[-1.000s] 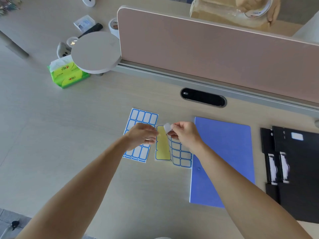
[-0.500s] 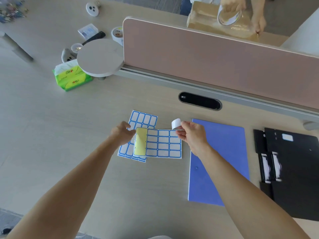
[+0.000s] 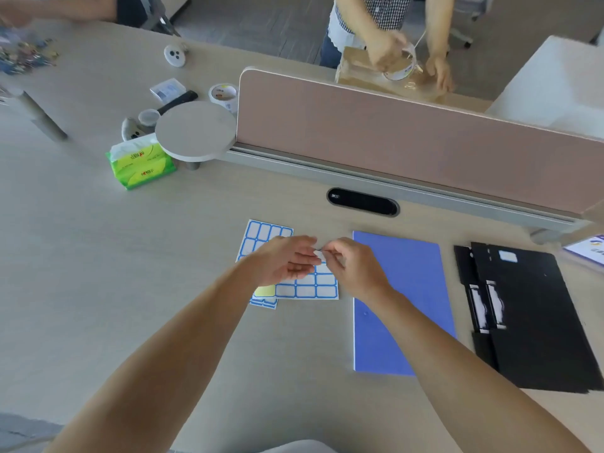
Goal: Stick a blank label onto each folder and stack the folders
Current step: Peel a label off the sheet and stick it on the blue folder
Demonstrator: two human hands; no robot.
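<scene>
A small white blank label (image 3: pixel 317 254) is pinched between the fingertips of my right hand (image 3: pixel 354 268) and my left hand (image 3: pixel 284 261), just above a label sheet (image 3: pixel 313 287) with blue-bordered stickers and a yellow bare strip. A second label sheet (image 3: pixel 261 235) lies partly under it. To the right, a blue folder (image 3: pixel 408 295) lies flat with no label visible on it. Further right are black folders (image 3: pixel 536 318), the top one bearing a white label (image 3: pixel 507 256).
A pink desk divider (image 3: pixel 408 132) runs along the back, with a cable slot (image 3: pixel 362 202) before it. At the back left are a green tissue pack (image 3: pixel 140 165), a round stand (image 3: pixel 196 130) and a tape roll (image 3: pixel 223 93). Another person handles tape behind the divider.
My left hand moved from the sheet's left end to meet my right hand at the peeled label. The peeled label now sits between both hands' fingertips. The camera tilted up.
</scene>
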